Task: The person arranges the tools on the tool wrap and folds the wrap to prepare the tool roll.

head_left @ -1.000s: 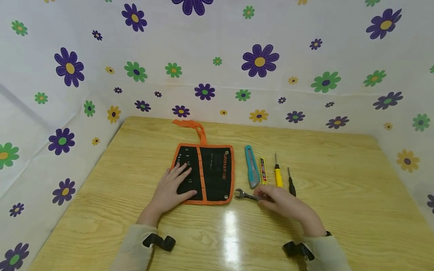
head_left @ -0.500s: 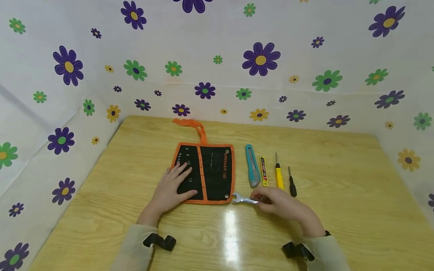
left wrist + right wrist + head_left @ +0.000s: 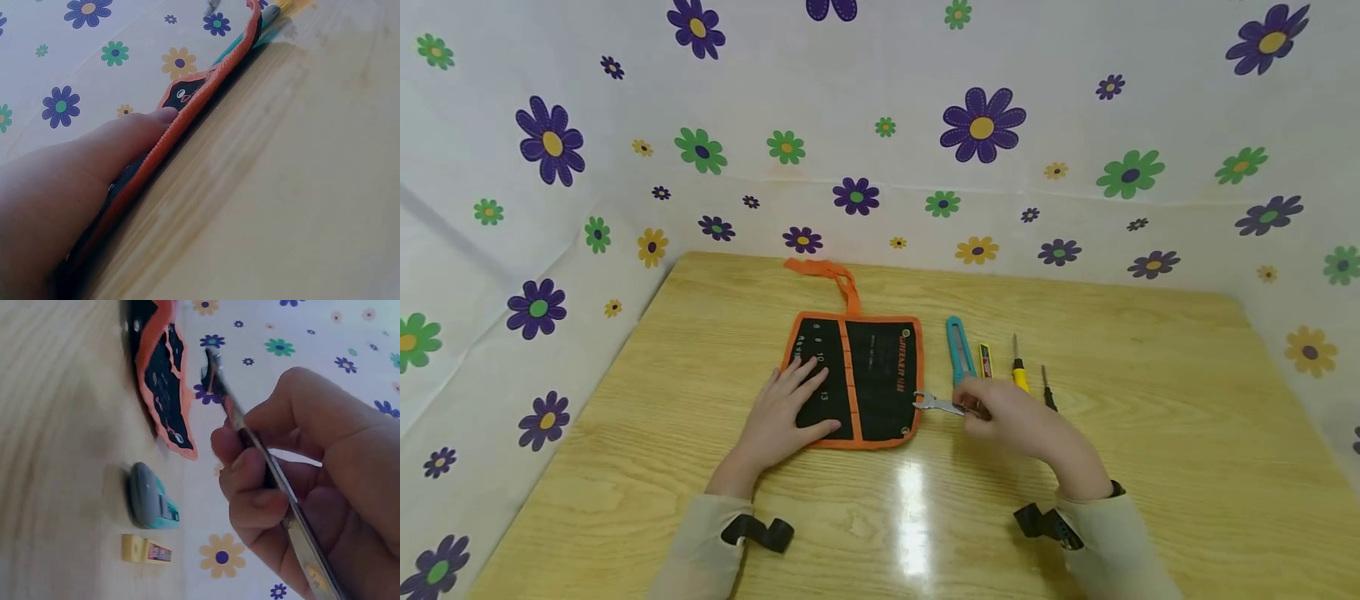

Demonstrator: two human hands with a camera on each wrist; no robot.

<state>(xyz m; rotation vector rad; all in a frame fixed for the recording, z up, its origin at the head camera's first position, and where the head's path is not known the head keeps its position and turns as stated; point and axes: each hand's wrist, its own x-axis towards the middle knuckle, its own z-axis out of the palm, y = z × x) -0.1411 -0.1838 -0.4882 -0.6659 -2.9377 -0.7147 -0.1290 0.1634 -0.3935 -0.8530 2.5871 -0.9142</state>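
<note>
A black tool pouch [image 3: 883, 383] with orange edging and an orange strap lies flat on the table. My left hand [image 3: 781, 412] rests on its left part, fingers spread over the printed numbers; in the left wrist view the thumb [image 3: 134, 140] lies on the cloth. My right hand [image 3: 1011, 417] grips a silver wrench [image 3: 938, 404], also large in the right wrist view as the wrench [image 3: 294, 519] with fingers curled round its shaft. The wrench is raised off the table, its open end pointing left by the pouch's right edge. The far end of its shaft is hidden by the hand in the head view.
Right of the pouch lie a teal utility knife [image 3: 959, 350], a yellow blade case [image 3: 986, 360], a yellow screwdriver [image 3: 1019, 375] and a black screwdriver [image 3: 1048, 396]. My right hand partly covers them. A flower-print cloth [image 3: 880, 158] stands behind the wooden table [image 3: 625, 450].
My right hand has lifted the wrench off the table and moved it away from me, up along the pouch's right edge. The left hand has stayed on the pouch.
</note>
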